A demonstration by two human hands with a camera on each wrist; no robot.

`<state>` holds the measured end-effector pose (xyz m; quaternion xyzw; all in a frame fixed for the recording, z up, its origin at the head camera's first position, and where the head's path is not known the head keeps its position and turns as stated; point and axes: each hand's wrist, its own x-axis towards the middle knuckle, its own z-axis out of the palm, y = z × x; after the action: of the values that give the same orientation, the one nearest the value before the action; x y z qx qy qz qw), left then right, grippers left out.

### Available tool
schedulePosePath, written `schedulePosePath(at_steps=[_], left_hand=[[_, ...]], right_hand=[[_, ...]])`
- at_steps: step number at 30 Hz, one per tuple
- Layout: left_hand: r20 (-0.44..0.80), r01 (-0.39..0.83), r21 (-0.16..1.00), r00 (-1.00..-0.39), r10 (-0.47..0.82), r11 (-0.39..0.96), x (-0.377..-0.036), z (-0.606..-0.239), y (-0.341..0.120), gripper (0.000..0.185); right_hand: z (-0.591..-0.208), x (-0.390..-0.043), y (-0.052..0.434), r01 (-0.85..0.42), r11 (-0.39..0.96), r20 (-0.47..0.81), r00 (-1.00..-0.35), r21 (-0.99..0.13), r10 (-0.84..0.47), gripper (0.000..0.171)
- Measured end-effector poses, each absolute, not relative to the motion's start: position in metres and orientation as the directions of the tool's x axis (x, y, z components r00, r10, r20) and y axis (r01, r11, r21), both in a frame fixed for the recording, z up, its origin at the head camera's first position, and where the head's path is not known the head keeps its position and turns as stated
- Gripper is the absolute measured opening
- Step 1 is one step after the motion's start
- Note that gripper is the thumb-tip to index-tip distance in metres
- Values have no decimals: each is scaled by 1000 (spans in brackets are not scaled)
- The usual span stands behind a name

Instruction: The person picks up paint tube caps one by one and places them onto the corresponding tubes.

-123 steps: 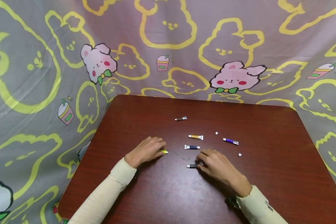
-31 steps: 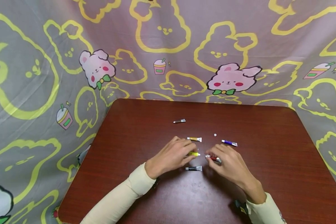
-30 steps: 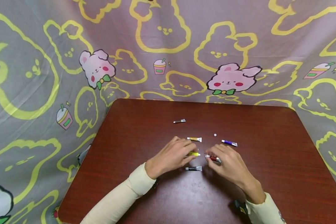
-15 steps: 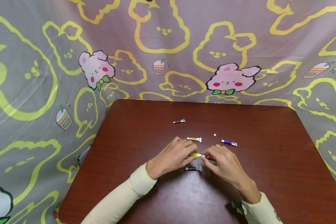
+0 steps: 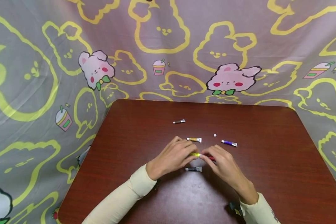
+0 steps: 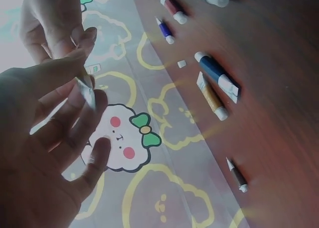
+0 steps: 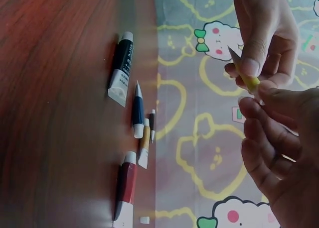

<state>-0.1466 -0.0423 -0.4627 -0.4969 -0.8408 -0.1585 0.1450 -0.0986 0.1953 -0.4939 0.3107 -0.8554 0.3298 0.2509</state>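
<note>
Both hands meet just above the bench [image 5: 145,124]: the left hand [image 5: 170,157] pinches the small yellow paint tube [image 5: 195,154] by its body, while the right hand's [image 5: 222,165] fingers [image 7: 256,106] pinch its cap end. It looks light, soft-walled and easily crushed, so the stiffer shoulder by the cap seems the safest hold.

Brown tube [image 5: 179,121], gold tube [image 5: 194,139], purple tube [image 5: 229,143], loose white cap [image 5: 215,135] on table [image 5: 268,174].
</note>
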Motion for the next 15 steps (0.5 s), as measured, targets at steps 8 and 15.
schedulePosePath(at_steps=[8, 15], left_hand=[[459, 897, 118, -430, 777, 426, -148, -465, -42, 16], [475, 899, 147, -431, 767, 413, -148, -467, -41, 18]], right_hand=[[-495, -99, 192, -649, 635, 600, -723, -420, -342, 27], [-495, -103, 190, -643, 548, 623, -738, -535, -257, 14]])
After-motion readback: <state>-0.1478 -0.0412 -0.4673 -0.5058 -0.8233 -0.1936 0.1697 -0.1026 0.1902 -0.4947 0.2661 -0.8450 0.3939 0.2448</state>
